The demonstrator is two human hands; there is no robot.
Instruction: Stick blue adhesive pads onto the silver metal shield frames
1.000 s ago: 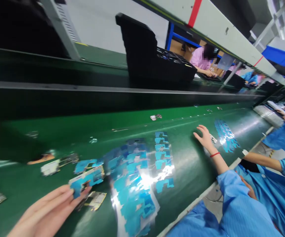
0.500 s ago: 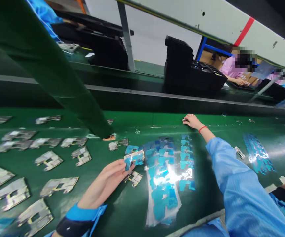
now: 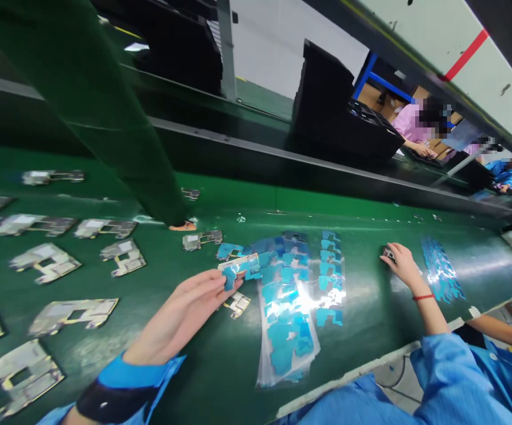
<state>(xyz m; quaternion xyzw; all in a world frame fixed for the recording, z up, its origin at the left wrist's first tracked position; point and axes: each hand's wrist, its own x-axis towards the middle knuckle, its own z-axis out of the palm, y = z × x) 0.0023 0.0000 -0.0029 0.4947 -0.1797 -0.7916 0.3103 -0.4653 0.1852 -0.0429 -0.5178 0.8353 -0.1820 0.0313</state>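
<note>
My left hand is closed in a pinch on a small metal frame part covered with blue film, held just above the green conveyor belt. Another small metal part lies on the belt under its fingertips. To their right lie clear sheets of blue stickers. My right hand, with a red band at the wrist, rests on the belt farther right. Its fingers are closed on a small metal part. A second sheet of blue stickers lies just beyond it.
Several metal frame parts are spread over the belt's left side. A green post slants down to the belt at centre left. Black trays stand on the raised shelf behind. A co-worker's forearm lies at the right edge; other people sit across the line.
My right hand has drawn back from the belt's far edge to the near right, beside the second sticker sheet, with a small part. My left hand still holds its blue-filmed part.
</note>
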